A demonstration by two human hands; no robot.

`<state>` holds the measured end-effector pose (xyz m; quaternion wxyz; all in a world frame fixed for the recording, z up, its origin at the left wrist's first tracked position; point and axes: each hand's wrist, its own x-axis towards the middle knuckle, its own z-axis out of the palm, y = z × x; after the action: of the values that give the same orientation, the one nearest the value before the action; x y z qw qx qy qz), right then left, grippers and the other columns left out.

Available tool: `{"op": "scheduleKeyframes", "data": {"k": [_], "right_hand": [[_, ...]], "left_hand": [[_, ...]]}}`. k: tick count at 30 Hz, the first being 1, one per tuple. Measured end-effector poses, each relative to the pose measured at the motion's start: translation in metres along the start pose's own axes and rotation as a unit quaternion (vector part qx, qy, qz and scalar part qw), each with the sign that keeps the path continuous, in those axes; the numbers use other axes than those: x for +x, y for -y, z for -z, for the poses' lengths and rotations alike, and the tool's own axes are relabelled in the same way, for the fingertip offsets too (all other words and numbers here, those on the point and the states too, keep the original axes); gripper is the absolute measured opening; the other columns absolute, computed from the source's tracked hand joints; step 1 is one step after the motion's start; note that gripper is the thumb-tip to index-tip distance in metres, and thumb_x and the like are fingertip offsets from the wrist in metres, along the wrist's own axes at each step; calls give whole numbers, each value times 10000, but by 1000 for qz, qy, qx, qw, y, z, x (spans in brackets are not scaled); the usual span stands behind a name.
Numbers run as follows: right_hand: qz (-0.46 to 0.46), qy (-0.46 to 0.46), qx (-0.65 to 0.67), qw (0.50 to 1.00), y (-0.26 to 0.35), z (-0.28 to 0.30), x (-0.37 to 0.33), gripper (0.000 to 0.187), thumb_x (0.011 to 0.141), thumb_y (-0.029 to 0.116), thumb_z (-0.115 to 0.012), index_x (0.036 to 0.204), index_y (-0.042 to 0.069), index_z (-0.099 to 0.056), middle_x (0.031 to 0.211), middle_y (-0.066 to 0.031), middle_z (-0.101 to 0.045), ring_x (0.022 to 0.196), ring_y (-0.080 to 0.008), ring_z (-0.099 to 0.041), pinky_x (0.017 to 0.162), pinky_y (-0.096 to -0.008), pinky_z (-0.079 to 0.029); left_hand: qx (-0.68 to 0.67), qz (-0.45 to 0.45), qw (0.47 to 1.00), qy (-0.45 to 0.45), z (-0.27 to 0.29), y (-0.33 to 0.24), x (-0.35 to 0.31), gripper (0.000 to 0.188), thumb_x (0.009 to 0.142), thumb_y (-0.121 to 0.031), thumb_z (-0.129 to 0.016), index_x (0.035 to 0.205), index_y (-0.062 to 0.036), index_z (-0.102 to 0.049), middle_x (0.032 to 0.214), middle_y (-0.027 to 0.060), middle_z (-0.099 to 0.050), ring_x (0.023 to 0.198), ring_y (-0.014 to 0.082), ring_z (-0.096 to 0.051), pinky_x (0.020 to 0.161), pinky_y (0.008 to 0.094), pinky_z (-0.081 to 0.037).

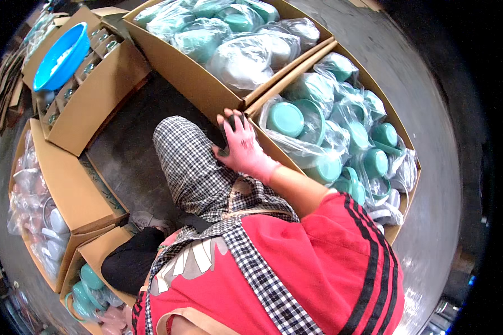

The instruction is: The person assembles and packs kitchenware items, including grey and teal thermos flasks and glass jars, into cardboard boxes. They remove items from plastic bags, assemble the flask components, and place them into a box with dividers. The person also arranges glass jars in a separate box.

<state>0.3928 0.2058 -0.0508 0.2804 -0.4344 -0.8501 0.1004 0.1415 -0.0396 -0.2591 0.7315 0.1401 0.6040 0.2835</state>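
My right hand (243, 149), in a pink glove with dark patches at the fingers, has its fingers spread. It is at the near corner of a cardboard box (279, 146) on the right, above my checkered apron (187, 162). I make out nothing held in it, though its palm is hidden. Inside that box lie teal cups and bowls (285, 119), many wrapped in clear plastic bags. My left hand does not show.
Another box (190, 84) holds bagged teal and white ware. At the upper left, a blue basin (61, 57) rests on a divided box of glassware (103, 92). Boxes with white (55, 220), pink and teal pieces (91, 276) stand left. A shoe (148, 220) is beside them.
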Motion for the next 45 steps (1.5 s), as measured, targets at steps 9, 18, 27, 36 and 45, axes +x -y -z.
{"op": "scheduleKeyframes", "data": {"k": [9,18,27,36,45], "right_hand": [[-114,53,-120,985,-67,15,2,697,622,279,-666,1177,-3,-353,1192,-205,-335,1068,-344,-373,877,-409,-339],[-100,121,-79,984,-63,16,6,768,634,247,-678,1215,-55,-276,1220,-268,-290,1099,-402,-340,925,-389,-317],[-69,168,-82,980,-46,14,16,750,608,187,-685,1188,-67,-283,1231,-323,-223,1138,-450,-267,965,-420,-253],[-127,226,-106,960,-47,17,5,786,607,206,-681,1252,59,-257,1288,-300,-152,1181,-463,-206,954,-486,-241],[-260,180,-48,947,-85,9,-37,711,738,224,-572,1277,-21,-178,1285,-284,-198,1181,-403,-246,965,-430,-238]], "left_hand": [[-15,26,999,33,-3,10,-5,305,868,-239,-413,1030,-22,-553,954,32,-576,863,126,-514,793,256,-383],[-19,17,998,50,-10,1,14,310,866,-239,-408,1033,-23,-554,961,39,-573,870,135,-514,796,260,-382],[-21,24,996,85,-14,4,38,311,859,-240,-409,1032,-27,-555,971,51,-570,878,152,-516,796,270,-386],[1,55,991,125,-4,-21,59,313,853,-242,-409,1030,-31,-557,981,64,-566,885,169,-517,796,280,-391],[129,-9,981,144,52,-145,80,314,847,-243,-410,1029,-35,-559,991,76,-562,893,187,-519,796,290,-396]]}}
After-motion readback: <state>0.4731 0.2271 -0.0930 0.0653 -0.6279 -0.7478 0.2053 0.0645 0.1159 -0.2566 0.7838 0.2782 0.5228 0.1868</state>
